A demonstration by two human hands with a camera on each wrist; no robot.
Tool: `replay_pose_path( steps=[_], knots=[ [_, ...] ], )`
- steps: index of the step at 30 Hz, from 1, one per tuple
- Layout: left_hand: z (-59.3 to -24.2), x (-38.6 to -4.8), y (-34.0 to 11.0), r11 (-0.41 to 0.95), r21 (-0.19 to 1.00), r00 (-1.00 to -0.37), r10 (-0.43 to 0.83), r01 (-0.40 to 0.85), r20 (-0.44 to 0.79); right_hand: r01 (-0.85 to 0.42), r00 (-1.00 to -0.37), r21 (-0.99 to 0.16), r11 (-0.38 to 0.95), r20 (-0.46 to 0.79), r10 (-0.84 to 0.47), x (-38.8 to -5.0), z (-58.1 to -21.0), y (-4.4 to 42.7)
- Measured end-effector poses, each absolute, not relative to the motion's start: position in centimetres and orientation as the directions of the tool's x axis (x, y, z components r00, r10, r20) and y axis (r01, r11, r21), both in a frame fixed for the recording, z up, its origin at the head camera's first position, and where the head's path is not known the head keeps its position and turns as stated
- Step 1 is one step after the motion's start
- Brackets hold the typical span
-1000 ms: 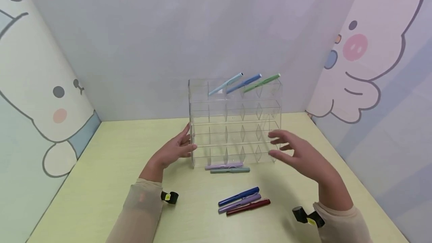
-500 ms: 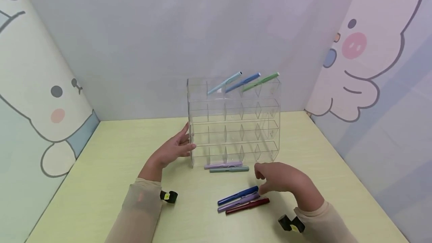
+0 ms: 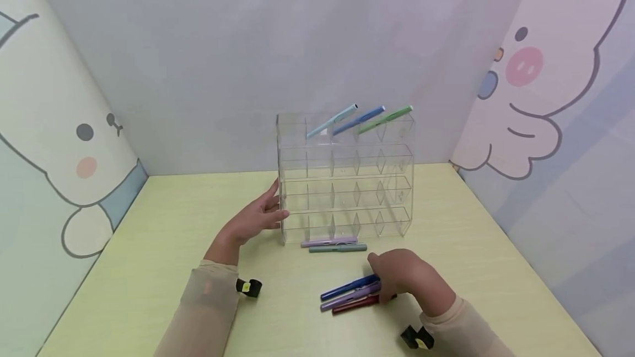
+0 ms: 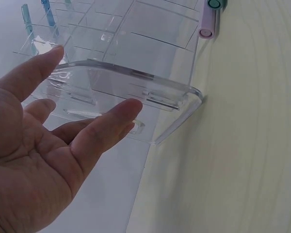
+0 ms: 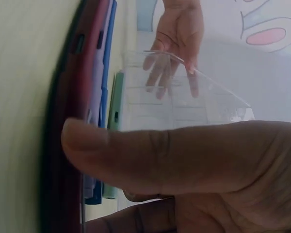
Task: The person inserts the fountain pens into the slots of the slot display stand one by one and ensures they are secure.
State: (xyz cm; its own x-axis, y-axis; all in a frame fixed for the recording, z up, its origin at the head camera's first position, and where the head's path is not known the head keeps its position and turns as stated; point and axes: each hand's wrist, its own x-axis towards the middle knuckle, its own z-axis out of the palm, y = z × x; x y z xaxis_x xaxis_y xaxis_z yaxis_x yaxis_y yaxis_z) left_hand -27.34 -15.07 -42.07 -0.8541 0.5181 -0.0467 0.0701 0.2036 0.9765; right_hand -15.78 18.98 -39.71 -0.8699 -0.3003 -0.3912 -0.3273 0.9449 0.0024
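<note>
A clear, tiered rack (image 3: 344,180) stands upright with a light blue pen (image 3: 331,120), a blue pen (image 3: 359,120) and a green pen (image 3: 386,119) slanting in its top tier. My left hand (image 3: 253,219) is at its left side panel, fingers spread (image 4: 43,131). My right hand (image 3: 399,274) is low over the right ends of three pens on the table: dark blue (image 3: 347,287), purple (image 3: 349,297) and dark red (image 3: 354,306). Its thumb overlaps the dark red pen (image 5: 70,97) in the right wrist view; whether it grips any pen is unclear.
A lilac pen (image 3: 317,244) and a grey-green pen (image 3: 337,248) lie at the rack's front foot. The pale table (image 3: 149,258) meets a grey back wall (image 3: 208,70) and side walls with cartoon animals.
My right hand has come down from beside the rack's right side, toward the front, to the three pens. My left hand stays at the rack, and the pens look unmoved.
</note>
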Motion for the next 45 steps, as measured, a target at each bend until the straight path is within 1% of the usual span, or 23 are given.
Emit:
replay_pose_path(
  steps=[9, 14, 27, 31, 36, 41, 45],
  knots=[
    [-42.1, -27.3, -15.1, 0.213, 0.975, -0.858, 0.510, 0.068, -0.051, -0.365, -0.869, 0.031, 0.931, -0.371, -0.328, -15.6, -39.9, 18.5],
    [-42.1, -27.3, -15.1, 0.205, 0.977, -0.855, 0.517, 0.064, -0.052, -0.417, -0.856, 0.039, 0.908, -0.352, -0.378, -15.7, -40.1, 18.6],
    [-42.0, -27.2, -15.1, 0.202, 0.976, -0.849, 0.527, 0.081, -0.038, -0.449, -0.838, -0.025, 0.893, -0.335, -0.430, -16.2, -40.4, 18.9],
    [-41.9, -27.1, -15.1, 0.203, 0.977, -0.851, 0.524, 0.071, -0.048, -0.415, -0.839, -0.093, 0.905, -0.347, -0.420, -16.2, -39.8, 19.3],
    [-41.8, -27.1, -15.1, 0.203, 0.977, -0.852, 0.521, 0.066, -0.051, -0.385, -0.833, -0.222, 0.896, -0.335, -0.441, -16.3, -38.7, 20.2],
    [-41.7, -27.0, -15.0, 0.206, 0.977, -0.854, 0.518, 0.064, -0.053, -0.404, -0.809, -0.319, 0.857, -0.313, -0.498, -16.8, -38.0, 21.2],
    [-41.8, -27.1, -15.1, 0.206, 0.976, -0.855, 0.515, 0.064, -0.053, -0.444, -0.780, -0.388, 0.807, -0.276, -0.562, -17.2, -37.3, 22.0]
  ],
)
